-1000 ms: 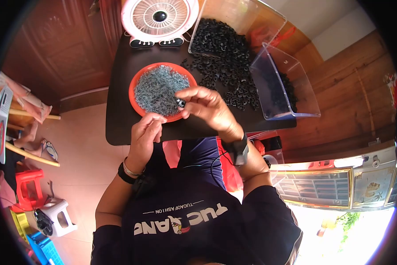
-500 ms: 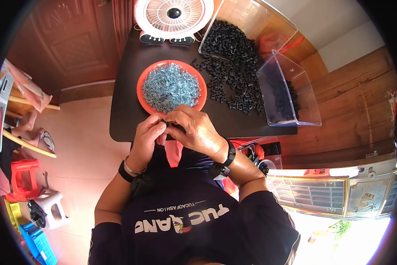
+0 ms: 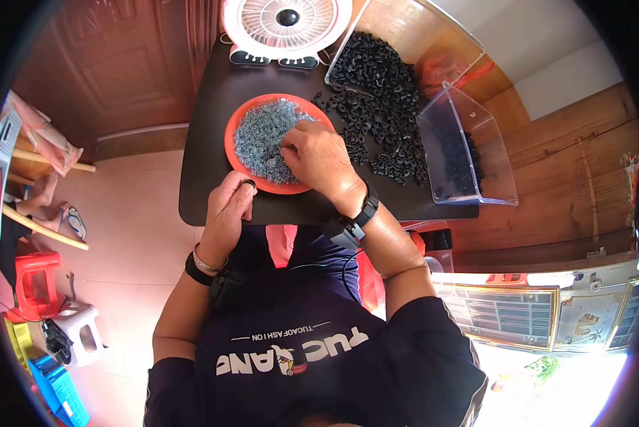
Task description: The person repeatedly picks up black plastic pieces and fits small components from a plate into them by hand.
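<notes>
So, from the head view: the left hand (image 3: pixel 225 211) has its thumb and fingertips closed on a small black piece (image 3: pixel 250 183), just beside the near edge of the orange plate (image 3: pixel 230 136). The right hand (image 3: pixel 321 158) is over the plate, fingers bunched down at the shiny metal bits (image 3: pixel 262 135). Can't tell if it's actually pinching one; the fingers hide that. Hands are apart from each other.

Loose black pieces (image 3: pixel 387 107) are spread over the dark table (image 3: pixel 213 107) right of the plate, with a clear bin (image 3: pixel 501 169) beside them and a fan (image 3: pixel 287 46) behind the plate.

Handling-wise, I'd guess the black piece weighs next to nothing and is stiff, probably plastic, not especially fragile. Best held by its outer edges between thumb and fingertip, lightly. The metal bits look smooth and kinda slippery, and they probably tangle, so I'd lift one by its sides.
</notes>
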### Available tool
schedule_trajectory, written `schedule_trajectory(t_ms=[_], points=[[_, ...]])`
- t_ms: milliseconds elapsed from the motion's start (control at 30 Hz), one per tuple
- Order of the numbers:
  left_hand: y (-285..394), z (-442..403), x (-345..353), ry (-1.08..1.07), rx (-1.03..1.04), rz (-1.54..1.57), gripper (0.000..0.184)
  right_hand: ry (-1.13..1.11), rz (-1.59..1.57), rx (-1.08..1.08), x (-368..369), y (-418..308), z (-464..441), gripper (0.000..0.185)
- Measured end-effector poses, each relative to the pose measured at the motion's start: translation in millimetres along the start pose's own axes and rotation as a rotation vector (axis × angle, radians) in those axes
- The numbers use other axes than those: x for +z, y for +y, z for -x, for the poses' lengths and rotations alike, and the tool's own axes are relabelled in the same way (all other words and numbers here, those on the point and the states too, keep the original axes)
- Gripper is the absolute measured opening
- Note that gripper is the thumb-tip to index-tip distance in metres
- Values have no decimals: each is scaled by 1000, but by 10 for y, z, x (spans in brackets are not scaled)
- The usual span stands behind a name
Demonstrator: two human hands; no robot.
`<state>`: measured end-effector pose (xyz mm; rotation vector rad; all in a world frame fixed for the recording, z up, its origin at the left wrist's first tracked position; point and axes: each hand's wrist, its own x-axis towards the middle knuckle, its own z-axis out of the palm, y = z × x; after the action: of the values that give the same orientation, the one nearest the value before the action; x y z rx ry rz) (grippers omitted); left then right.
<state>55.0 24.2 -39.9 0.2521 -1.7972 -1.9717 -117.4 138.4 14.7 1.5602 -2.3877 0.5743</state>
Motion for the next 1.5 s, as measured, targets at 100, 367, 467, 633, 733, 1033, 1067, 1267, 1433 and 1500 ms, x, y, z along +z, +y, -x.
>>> schedule_trajectory(t_ms=[100,367,467,633,733,1033,1067,1267,1433,1500], points=[[1,18,-5,12,-12,9,29,-41,-3,41,-27,-22,-36,12],[-30,39,-13,-12,-1,-4,31,-17,63,46,60,-12,-74,13],[0,46,1,-12,8,48,33,21,-90,59,63,83,-49,13],[-51,35,-39,-91,11,85,36,-77,-455,235,-159,133,22,15],[4,15,-1,-105,5,51,36,-162,-609,324,-282,122,55,15],[203,-57,152,-127,34,-108,38,85,-229,72,-264,224,126,14],[210,-65,157,-126,30,-115,37,84,-345,103,-312,216,141,14],[208,-275,282,-86,339,-277,22,-49,-619,218,-357,176,216,16],[179,-484,342,-131,282,-247,19,-11,-581,157,-383,47,183,15],[268,-483,326,-159,-35,-109,18,-3,-582,139,-339,52,177,13]])
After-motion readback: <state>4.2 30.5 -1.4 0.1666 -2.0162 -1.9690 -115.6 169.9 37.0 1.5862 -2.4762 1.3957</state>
